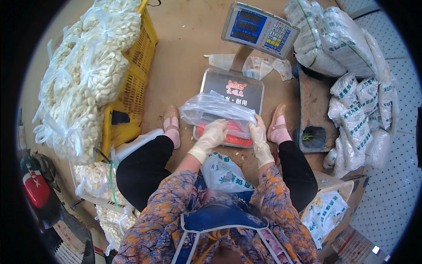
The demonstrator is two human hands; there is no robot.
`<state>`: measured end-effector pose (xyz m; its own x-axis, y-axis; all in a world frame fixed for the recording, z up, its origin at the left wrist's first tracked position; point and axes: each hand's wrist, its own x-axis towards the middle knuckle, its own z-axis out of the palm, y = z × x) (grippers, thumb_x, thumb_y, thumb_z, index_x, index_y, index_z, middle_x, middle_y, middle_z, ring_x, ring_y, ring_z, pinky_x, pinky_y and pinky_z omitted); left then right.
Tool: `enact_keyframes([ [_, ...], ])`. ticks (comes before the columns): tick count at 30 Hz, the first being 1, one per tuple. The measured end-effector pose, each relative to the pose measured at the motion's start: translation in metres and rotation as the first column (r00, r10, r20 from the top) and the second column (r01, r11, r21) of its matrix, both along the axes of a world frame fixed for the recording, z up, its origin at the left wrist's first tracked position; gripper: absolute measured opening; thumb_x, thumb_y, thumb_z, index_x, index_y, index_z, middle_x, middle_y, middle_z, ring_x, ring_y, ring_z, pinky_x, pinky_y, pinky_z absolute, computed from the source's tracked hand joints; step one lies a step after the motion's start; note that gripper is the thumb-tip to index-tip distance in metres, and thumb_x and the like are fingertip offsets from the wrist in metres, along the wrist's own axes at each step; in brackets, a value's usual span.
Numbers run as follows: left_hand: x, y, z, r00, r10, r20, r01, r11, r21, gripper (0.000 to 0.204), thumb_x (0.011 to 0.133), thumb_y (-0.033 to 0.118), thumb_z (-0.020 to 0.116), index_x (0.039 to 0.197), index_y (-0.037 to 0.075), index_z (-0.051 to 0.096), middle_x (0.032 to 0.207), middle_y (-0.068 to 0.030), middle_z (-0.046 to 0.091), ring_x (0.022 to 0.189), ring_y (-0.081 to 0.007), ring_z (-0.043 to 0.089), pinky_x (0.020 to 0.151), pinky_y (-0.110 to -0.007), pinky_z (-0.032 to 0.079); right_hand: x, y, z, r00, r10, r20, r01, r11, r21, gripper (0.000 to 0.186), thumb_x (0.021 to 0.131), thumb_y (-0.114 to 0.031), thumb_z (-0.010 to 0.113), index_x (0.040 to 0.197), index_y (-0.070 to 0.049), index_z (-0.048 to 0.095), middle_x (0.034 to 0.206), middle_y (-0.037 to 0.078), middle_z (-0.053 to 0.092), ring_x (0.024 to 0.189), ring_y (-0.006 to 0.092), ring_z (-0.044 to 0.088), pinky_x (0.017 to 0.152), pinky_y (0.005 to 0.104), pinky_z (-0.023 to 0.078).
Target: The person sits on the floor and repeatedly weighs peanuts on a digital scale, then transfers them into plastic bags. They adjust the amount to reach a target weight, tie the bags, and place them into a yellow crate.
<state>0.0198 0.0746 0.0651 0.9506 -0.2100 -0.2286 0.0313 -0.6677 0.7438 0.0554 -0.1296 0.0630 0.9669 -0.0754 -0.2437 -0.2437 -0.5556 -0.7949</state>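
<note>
Both my hands wear pale, thin gloves and work on a see-through plastic bag (215,105) over the platform of a digital scale (210,83). The bag lies crumpled and sideways, its lower edge toward me. With bent fingers, my left hand (213,137) is closed on the near edge of the bag. Its right end is pinched by my right hand (259,140), thumb and fingers around the film. Below my hands, a white plastic bag with green print (225,172) rests at my lap. The scale's display panel (261,30) stands on a post behind the platform.
To the left, knotted bags of peeled white cloves, seemingly garlic (94,75), are piled on yellow crates (136,88). Printed white packages (358,112) are heaped at the right, beside a brown board-like stand (314,105). A red and black machine (37,187) sits at far left.
</note>
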Motion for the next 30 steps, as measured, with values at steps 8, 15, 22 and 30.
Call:
enact_keyframes([
  [8,0.005,-0.027,-0.024,0.985,-0.07,-0.158,0.121,0.933,0.338,0.051,0.078,0.031,0.06,0.126,0.018,0.048,0.14,-0.0084,0.035,0.131,-0.038,0.026,0.102,-0.064,0.013,-0.005,-0.045,-0.012,0.999,-0.035,0.034,0.042,0.975,-0.217,0.047,0.078,-0.008,0.055,0.124,-0.001,0.049,0.117,0.021,0.056,0.108,0.0331,0.054,0.095,0.0367,0.04],
  [15,0.002,-0.04,-0.037,0.94,-0.086,-0.329,0.208,0.91,0.359,0.056,0.076,0.034,0.061,0.129,0.024,0.046,0.143,-0.012,0.03,0.132,-0.0428,0.019,0.1,-0.068,0.009,-0.009,0.043,0.024,0.769,0.578,-0.272,-0.611,0.79,-0.048,0.041,0.077,-0.004,0.05,0.117,-0.011,0.054,0.109,0.015,0.061,0.105,0.0297,0.055,0.088,0.038,0.044],
  [22,0.002,-0.035,-0.016,0.96,-0.114,-0.254,0.204,0.911,0.359,0.066,0.074,0.024,0.064,0.136,0.025,0.039,0.149,-0.0133,0.014,0.133,-0.0416,0.02,0.097,-0.062,0.031,0.067,0.05,-0.004,0.869,0.494,-0.005,-0.396,0.691,-0.604,0.034,0.079,-0.015,0.054,0.11,-0.004,0.055,0.106,0.023,0.058,0.101,0.0394,0.053,0.086,0.0442,0.043],
  [30,0.016,-0.032,-0.03,0.931,-0.042,-0.364,0.095,0.987,0.129,0.058,0.079,0.025,0.059,0.134,0.017,0.042,0.144,-0.0182,0.027,0.126,-0.0385,0.036,0.103,-0.041,0.034,0.009,-0.011,0.115,0.768,0.552,-0.324,-0.601,0.796,-0.069,0.052,0.08,-0.038,0.061,0.119,-0.004,0.054,0.113,0.018,0.059,0.107,0.0324,0.055,0.091,0.0395,0.043],
])
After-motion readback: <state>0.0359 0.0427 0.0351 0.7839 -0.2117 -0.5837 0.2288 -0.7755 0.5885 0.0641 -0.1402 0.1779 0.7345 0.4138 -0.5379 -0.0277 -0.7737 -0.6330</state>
